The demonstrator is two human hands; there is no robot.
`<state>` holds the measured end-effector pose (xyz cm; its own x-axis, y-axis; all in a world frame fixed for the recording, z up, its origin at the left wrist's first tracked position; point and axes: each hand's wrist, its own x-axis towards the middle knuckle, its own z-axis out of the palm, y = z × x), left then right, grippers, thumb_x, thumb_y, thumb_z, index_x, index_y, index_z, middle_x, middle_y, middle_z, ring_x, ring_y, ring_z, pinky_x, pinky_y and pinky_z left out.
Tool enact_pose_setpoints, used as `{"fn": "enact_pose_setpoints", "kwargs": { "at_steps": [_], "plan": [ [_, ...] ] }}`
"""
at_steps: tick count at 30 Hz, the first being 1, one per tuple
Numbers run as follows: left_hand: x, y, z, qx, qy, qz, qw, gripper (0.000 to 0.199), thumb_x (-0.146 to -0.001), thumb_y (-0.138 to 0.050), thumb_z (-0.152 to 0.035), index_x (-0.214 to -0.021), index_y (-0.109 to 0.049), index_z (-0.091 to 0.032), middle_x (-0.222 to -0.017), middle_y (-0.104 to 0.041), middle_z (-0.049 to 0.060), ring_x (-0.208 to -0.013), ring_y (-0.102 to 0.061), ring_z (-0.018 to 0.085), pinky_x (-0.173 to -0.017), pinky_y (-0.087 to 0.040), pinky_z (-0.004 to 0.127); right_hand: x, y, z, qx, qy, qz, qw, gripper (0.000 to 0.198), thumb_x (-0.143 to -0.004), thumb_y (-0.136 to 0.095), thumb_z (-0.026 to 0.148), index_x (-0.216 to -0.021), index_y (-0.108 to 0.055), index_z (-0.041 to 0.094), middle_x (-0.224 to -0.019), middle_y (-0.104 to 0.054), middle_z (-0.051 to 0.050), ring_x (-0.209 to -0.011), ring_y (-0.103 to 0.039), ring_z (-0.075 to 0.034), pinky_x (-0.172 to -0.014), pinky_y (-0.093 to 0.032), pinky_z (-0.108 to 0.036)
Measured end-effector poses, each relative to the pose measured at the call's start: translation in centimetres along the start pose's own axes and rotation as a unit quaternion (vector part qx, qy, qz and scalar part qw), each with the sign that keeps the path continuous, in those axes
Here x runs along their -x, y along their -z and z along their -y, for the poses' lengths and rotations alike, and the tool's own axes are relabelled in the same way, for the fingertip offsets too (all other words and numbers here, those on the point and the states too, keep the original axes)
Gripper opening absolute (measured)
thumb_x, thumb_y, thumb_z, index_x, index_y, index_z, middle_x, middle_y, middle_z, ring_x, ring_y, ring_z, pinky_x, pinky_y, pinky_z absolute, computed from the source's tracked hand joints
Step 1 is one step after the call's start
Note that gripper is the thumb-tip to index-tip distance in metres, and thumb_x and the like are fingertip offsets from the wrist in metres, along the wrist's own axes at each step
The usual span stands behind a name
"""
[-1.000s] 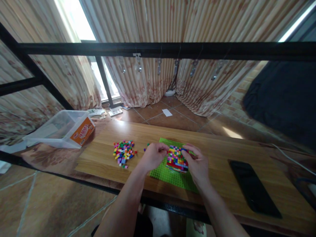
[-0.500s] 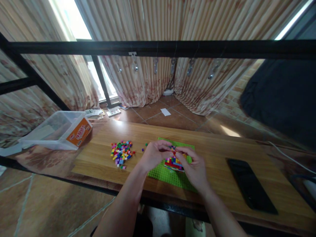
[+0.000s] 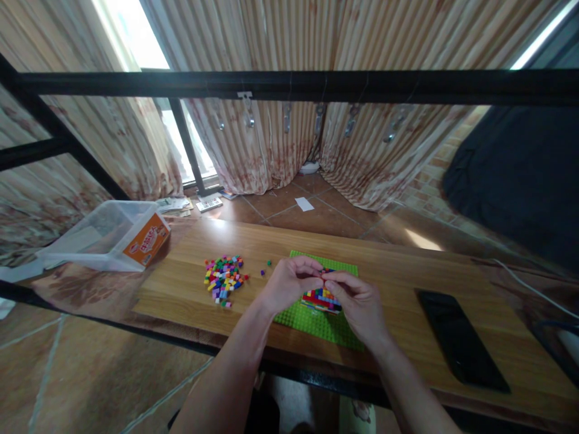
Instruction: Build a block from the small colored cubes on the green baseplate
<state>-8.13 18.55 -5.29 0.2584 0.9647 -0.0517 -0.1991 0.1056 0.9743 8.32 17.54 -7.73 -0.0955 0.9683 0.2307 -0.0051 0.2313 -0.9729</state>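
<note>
My left hand [image 3: 293,281] and my right hand [image 3: 360,299] meet fingertip to fingertip over a multicoloured block of toy bricks [image 3: 320,299]. Both are closed in a pinch at what looks like a small red brick [image 3: 324,282], mostly covered by the fingers. Below them the brick block sits on a green studded baseplate [image 3: 307,322], its upper part hidden by my hands. To the left lies a loose pile of small coloured bricks [image 3: 224,278]. Between pile and baseplate are a green brick [image 3: 269,263] and a dark purple one [image 3: 262,272].
The wooden tabletop [image 3: 389,271] carries a black phone-like slab [image 3: 461,340] on the right. At the left stands a clear plastic bin [image 3: 106,235] with an orange label. A black metal bar [image 3: 289,85] runs across before the curtains [image 3: 271,36]. A white cable [image 3: 534,289] lies far right.
The fingertips of both hands have come closer together above the brick block, the gap between them closing. The whole view has shifted slightly; the pile and baseplate stay in place.
</note>
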Motion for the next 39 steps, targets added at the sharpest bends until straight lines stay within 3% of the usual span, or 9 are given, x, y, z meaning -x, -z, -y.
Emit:
{"fn": "enact_pose_setpoints", "kwargs": {
  "at_steps": [5,8,12,16,23,30,39],
  "plan": [
    [0.2,0.4,-0.4,0.036,-0.004,0.005,0.999,0.027,-0.067,-0.080,-0.021,-0.090,-0.069,-0.012,-0.078,-0.069,0.001,-0.068,-0.061,0.008,-0.068,-0.047,0.021,-0.1,0.8,-0.2,-0.016,-0.023,-0.030,0.999,0.012,-0.079,-0.074,0.035,-0.088,-0.079,0.030,-0.090,-0.077,-0.001,-0.084,-0.069,-0.018,-0.079,-0.053,-0.033],
    [0.2,0.8,-0.7,0.009,-0.003,-0.012,1.000,0.022,-0.067,-0.078,-0.018,-0.087,-0.070,-0.011,-0.076,-0.069,0.001,-0.066,-0.060,0.008,-0.067,-0.046,0.020,-0.3,1.6,-0.5,0.005,-0.025,-0.054,0.998,0.015,-0.082,-0.070,0.037,-0.093,-0.078,0.031,-0.093,-0.076,-0.001,-0.087,-0.067,-0.019,-0.080,-0.052,-0.033],
    [0.0,1.2,-0.3,-0.050,0.004,-0.036,0.998,0.010,-0.073,-0.069,-0.016,-0.083,-0.070,-0.011,-0.072,-0.066,0.000,-0.063,-0.056,0.008,-0.064,-0.044,0.021,-0.5,2.2,-0.4,0.103,-0.006,-0.043,0.994,0.020,-0.087,-0.063,0.038,-0.096,-0.077,0.027,-0.095,-0.073,-0.003,-0.088,-0.065,-0.020,-0.079,-0.051,-0.035],
    [-0.4,1.5,0.5,-0.122,-0.006,-0.060,0.991,0.011,-0.078,-0.063,-0.016,-0.083,-0.071,-0.012,-0.072,-0.066,0.001,-0.066,-0.057,0.010,-0.065,-0.044,0.022,-0.5,2.2,-0.4,0.196,0.042,-0.025,0.979,0.022,-0.091,-0.056,0.037,-0.094,-0.074,0.024,-0.096,-0.071,-0.005,-0.092,-0.064,-0.021,-0.083,-0.049,-0.036],
    [-0.3,1.9,1.0,-0.265,-0.020,-0.022,0.964,0.019,-0.082,-0.056,-0.021,-0.082,-0.073,-0.013,-0.064,-0.060,-0.001,-0.059,-0.048,0.010,-0.058,-0.037,0.022,-0.4,2.1,-1.0,0.256,0.070,-0.019,0.964,0.022,-0.092,-0.053,0.037,-0.095,-0.071,0.024,-0.096,-0.071,-0.005,-0.092,-0.065,-0.022,-0.085,-0.049,-0.038],
    [-0.1,1.7,1.0,-0.293,-0.021,0.003,0.956,0.023,-0.083,-0.052,-0.019,-0.083,-0.074,-0.015,-0.066,-0.061,-0.001,-0.061,-0.047,0.011,-0.057,-0.035,0.021,-0.1,1.4,-0.9,0.257,0.079,-0.043,0.962,0.019,-0.091,-0.056,0.038,-0.091,-0.072,0.027,-0.096,-0.071,-0.005,-0.095,-0.063,-0.024,-0.088,-0.048,-0.042],
    [-0.1,1.8,0.8,-0.329,-0.017,0.008,0.944,0.028,-0.083,-0.050,-0.017,-0.089,-0.077,-0.014,-0.070,-0.064,0.001,-0.064,-0.051,0.012,-0.058,-0.037,0.021,0.1,-0.1,-2.3,0.272,0.082,-0.067,0.956,0.019,-0.087,-0.062,0.039,-0.083,-0.077,0.028,-0.122,-0.059,-0.008,-0.119,-0.051,-0.029,-0.104,-0.038,-0.051]
  ]
}}
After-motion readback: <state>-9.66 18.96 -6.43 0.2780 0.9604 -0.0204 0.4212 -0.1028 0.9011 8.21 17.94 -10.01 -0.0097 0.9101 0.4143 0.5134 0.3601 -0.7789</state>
